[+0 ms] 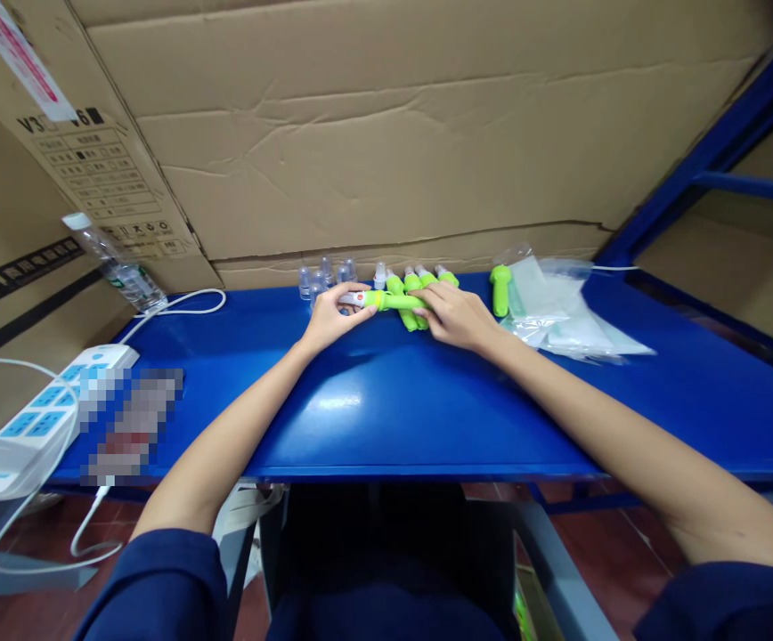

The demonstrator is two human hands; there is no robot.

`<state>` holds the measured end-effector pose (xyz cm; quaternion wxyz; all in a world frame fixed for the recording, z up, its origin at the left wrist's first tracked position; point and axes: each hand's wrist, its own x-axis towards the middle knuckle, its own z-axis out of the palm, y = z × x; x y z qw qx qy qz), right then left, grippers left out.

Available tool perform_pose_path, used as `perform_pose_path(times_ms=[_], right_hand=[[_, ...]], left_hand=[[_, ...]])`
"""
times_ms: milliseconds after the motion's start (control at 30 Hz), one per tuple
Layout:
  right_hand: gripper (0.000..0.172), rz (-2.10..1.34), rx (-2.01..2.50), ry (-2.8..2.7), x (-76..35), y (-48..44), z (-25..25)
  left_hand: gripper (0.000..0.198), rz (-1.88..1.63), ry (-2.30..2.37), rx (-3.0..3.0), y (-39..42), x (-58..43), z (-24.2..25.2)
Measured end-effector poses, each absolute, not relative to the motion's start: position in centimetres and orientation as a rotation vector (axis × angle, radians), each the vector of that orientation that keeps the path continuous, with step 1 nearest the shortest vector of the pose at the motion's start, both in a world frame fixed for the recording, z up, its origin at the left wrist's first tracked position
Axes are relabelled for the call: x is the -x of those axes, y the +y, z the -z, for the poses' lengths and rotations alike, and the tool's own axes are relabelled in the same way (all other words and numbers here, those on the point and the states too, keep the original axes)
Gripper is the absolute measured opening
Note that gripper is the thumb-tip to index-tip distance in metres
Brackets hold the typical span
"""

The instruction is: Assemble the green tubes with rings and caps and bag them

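A lime-green pen-shaped device (390, 301) with a white tip lies crosswise at the far side of the blue table (373, 401). My left hand (331, 316) pinches its white tip end. My right hand (457, 316) grips its other end, fingers curled over it. Behind it lie several more green devices (419, 279) in a row, and one green device (500, 289) stands upright to the right. Several small clear caps (323, 274) stand just behind my left hand.
A pile of clear plastic bags (564, 312) lies right of the devices. A white power strip (59, 401) with cables and a plastic bottle (116, 263) are at the left. Cardboard boxes (386, 133) wall off the back. A blue frame (713, 151) rises at right.
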<state>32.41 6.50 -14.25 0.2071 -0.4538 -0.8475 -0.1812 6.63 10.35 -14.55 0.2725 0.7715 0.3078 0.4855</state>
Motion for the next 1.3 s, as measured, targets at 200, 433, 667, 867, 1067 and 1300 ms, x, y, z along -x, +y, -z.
perform_pose_path(times_ms=[200,433,667,867,1067,1300], right_hand=[[0.039,0.608,1.211,-2.345,-32.2,6.4,14.5],[0.038,0.58,1.2,-2.364,-32.3,6.6,14.4],[0.039,0.58,1.179,-2.405,-32.4,6.6,14.6],[0.039,0.583,1.152,-2.419,-32.3,6.4,14.7],[0.037,0.579,1.133,-2.396,-32.5,6.4,14.9],[0.037,0.569,1.146,-2.395,-32.1,6.5,14.6]], left_hand=[[0.041,-1.384,0.824,-2.072,10.3,-6.9,14.7],[0.053,-1.219,0.753,-2.098,10.8,-6.0,14.2],[0.044,-1.172,0.838,-2.24,10.0,-5.7,13.7],[0.037,-1.151,0.809,-2.308,9.6,-5.9,13.4],[0.036,-1.124,0.754,-2.302,9.3,-6.1,12.9],[0.051,-1.127,0.714,-2.263,9.4,-6.1,13.0]])
